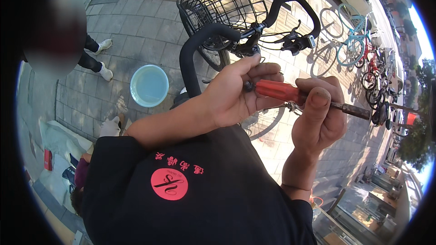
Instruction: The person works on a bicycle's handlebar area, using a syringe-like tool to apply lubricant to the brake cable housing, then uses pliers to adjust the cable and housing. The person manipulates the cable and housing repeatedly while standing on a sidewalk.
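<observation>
A screwdriver point(278, 90) with a red handle and a dark, worn metal shaft lies level in front of me. My right hand point(320, 115) grips it where handle meets shaft, thumb on top, the shaft pointing right. My left hand point(240, 91) is palm up at the handle's end, thumb stretched out and fingers loosely curled behind the handle. A small dark piece point(248, 86) sits at the handle's end against the left palm; whether it belongs to the screwdriver I cannot tell. Just beyond my hands are a bicycle's handlebars point(193, 56) with black foam grips.
The bicycle carries a black wire basket point(222, 13) with a yellow-and-white item on it. On the paving at left stands a pale blue bucket point(149, 86) of liquid. A person in white shoes point(106, 71) stands farther left. Several bicycles point(356, 38) line the right side.
</observation>
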Tool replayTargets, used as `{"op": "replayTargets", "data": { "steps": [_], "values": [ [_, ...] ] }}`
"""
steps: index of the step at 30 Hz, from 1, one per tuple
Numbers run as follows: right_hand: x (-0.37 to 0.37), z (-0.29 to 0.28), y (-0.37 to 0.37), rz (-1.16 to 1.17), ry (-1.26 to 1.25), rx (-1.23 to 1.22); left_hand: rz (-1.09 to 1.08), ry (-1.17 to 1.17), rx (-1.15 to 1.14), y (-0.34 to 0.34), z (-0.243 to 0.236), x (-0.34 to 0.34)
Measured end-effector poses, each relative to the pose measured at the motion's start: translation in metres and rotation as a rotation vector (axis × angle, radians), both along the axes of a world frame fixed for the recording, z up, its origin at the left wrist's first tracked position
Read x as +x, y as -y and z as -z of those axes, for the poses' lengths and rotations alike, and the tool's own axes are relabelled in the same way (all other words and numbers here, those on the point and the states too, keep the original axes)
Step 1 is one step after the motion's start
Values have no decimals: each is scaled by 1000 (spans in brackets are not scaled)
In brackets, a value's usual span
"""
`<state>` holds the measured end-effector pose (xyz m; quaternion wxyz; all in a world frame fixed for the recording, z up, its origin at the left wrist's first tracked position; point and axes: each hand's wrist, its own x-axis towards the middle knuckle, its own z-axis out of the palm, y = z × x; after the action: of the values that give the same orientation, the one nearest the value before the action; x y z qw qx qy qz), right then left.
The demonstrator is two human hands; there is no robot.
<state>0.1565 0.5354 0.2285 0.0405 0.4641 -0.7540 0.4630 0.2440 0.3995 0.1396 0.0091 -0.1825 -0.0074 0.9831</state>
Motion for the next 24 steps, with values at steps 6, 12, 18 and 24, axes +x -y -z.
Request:
{"op": "replayTargets", "data": {
  "steps": [6, 12, 18, 24],
  "values": [
    [5, -1, 7, 39, 50, -30, -30, -34, -13, 6, -2, -5],
    [2, 3, 7, 190, 286, -294, -55, 4, -50, 6, -4, -4],
    [-4, 2, 7, 319, 422, -460, -25, -41, -62, 4, -1, -1],
    [-32, 13, 5, 414, 625, -479, -83, -149, -219, -6, 0, -1]
  ]
}}
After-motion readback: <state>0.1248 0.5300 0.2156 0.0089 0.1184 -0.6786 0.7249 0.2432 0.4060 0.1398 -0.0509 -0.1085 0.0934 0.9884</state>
